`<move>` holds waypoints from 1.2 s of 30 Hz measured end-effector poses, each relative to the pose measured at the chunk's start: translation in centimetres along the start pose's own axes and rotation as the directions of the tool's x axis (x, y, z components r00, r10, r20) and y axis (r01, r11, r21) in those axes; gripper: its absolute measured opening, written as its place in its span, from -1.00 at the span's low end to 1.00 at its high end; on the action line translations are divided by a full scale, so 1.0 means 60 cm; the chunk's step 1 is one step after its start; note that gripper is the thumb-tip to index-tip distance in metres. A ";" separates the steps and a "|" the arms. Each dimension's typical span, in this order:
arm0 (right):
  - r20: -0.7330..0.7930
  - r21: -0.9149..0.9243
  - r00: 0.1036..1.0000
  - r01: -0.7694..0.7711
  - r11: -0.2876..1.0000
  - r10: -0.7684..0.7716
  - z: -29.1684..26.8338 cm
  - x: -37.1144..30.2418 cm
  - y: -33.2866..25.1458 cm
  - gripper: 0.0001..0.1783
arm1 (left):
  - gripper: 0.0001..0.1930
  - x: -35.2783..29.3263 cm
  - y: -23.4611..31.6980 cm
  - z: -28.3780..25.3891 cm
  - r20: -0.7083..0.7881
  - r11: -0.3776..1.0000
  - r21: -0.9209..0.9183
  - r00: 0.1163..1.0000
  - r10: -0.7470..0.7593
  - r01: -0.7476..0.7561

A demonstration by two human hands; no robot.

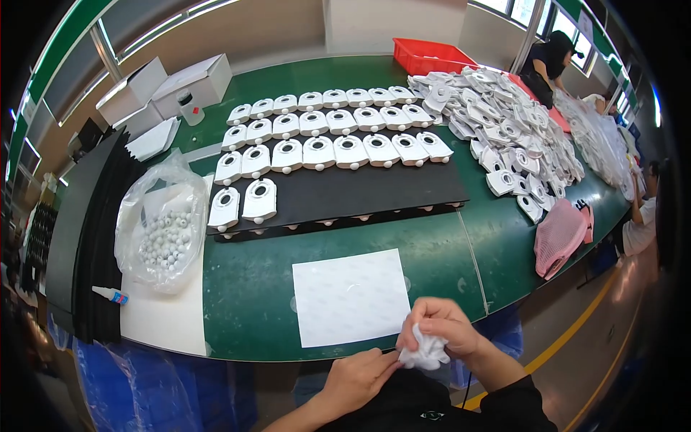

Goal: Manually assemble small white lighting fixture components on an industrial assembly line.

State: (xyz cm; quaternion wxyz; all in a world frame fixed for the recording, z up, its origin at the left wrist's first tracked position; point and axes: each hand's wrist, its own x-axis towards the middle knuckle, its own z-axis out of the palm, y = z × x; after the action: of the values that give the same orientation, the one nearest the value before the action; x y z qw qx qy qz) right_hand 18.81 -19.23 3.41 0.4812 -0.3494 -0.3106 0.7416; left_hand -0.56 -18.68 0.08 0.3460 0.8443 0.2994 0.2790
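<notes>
My right hand [448, 325] is closed around a crumpled white cloth [426, 351] above the table's front edge. Just left of it, my left hand [358, 376] has its fingers drawn together, their tips meeting the cloth; anything between them is hidden. A white paper sheet [349, 299] lies on the green table right in front of both hands. Beyond it, white plastic housings [317, 152] with round holes stand in rows on a black board [374, 191]. The nearest row has only two housings [259, 199], at its left end.
A clear bag of small white balls [165, 241] lies left, near a small glue bottle [110, 294] and stacked black boards [90, 230]. A heap of white housings [504, 122] covers the right side, by a pink mesh cap [561, 237] and red bin [432, 56]. Co-workers sit beyond.
</notes>
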 end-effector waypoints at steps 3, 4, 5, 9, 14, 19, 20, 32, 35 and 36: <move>0.282 -0.938 0.852 0.341 0.059 -0.440 0.001 0.049 -0.049 -0.83 | -0.85 0.005 -0.010 -0.020 -0.119 0.994 0.072 0.989 0.088 -0.080; 0.331 -0.940 0.844 0.335 -0.068 -0.422 -0.008 0.067 -0.053 -0.74 | -0.85 0.005 -0.019 -0.027 -0.164 0.992 0.083 0.981 0.106 -0.093; 0.329 -0.941 0.845 0.331 -0.072 -0.422 -0.014 0.078 -0.054 -0.74 | -0.85 0.007 -0.026 -0.035 -0.212 0.992 0.098 0.972 0.098 -0.078; 0.266 -0.958 0.939 0.232 -0.169 -0.216 -0.027 0.108 -0.055 -0.48 | -0.90 0.010 -0.043 -0.063 -0.340 0.994 0.043 0.937 -0.078 0.099; 0.248 -0.961 0.941 0.269 0.060 -0.231 -0.032 0.109 -0.060 -0.11 | -0.91 0.006 -0.048 -0.063 -0.417 0.989 -0.087 0.897 -0.148 0.122; 0.283 -0.954 0.904 0.299 0.001 -0.322 -0.048 0.087 -0.085 0.03 | -0.90 0.006 -0.048 -0.067 -0.397 0.989 -0.050 0.906 -0.148 0.140; 0.242 -0.959 0.920 0.276 0.071 -0.309 -0.054 0.080 -0.091 0.06 | -0.90 0.006 -0.049 -0.067 -0.394 0.990 -0.053 0.908 -0.144 0.134; -0.007 -0.767 0.976 0.136 0.627 -0.220 -0.122 0.049 -0.105 -0.93 | -0.91 0.005 -0.048 -0.064 -0.407 0.984 -0.089 0.896 -0.178 0.155; 0.018 -0.538 0.962 0.238 0.809 -0.271 -0.147 0.019 -0.127 -0.93 | -0.91 0.007 -0.048 -0.062 -0.407 0.986 -0.087 0.899 -0.163 0.139; -0.008 -0.508 0.943 0.283 0.814 -0.333 -0.151 0.016 -0.131 -0.89 | -0.92 0.008 -0.047 -0.061 -0.402 0.985 -0.100 0.900 -0.169 0.140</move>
State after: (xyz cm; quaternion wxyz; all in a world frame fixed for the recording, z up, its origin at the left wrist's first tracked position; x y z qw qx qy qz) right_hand 29.83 -14.52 4.34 0.5024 -0.4424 -0.5206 0.5300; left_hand -3.60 -15.17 0.33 0.3255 0.7285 0.4212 0.4312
